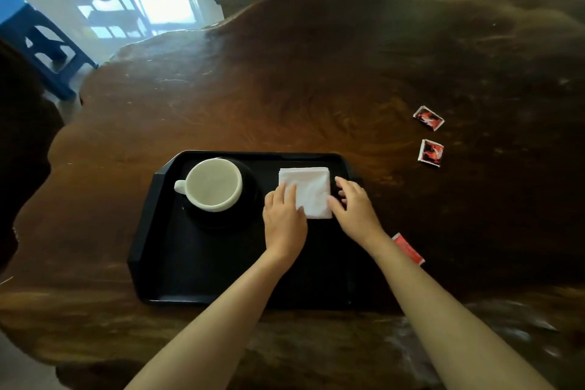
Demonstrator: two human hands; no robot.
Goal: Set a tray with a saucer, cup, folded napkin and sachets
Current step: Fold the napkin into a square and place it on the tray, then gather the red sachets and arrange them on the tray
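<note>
Sachets point(428, 118) lie off-tray at two o'clock, nearer the right hand point(354, 209); both hands, left hand point(284, 215) included, rest spread-fingered on the folded napkin point(308, 191) inside the tray point(152, 231).

Dark wood slab table point(285, 89), wavy irregular edge. Directly on it — black tray point(152, 231) near the front edge, two red sachets point(428, 118) point(430, 152) well right of the tray, third red sachet point(408, 248) just beside the tray's right side, partly hidden by a forearm.
</note>
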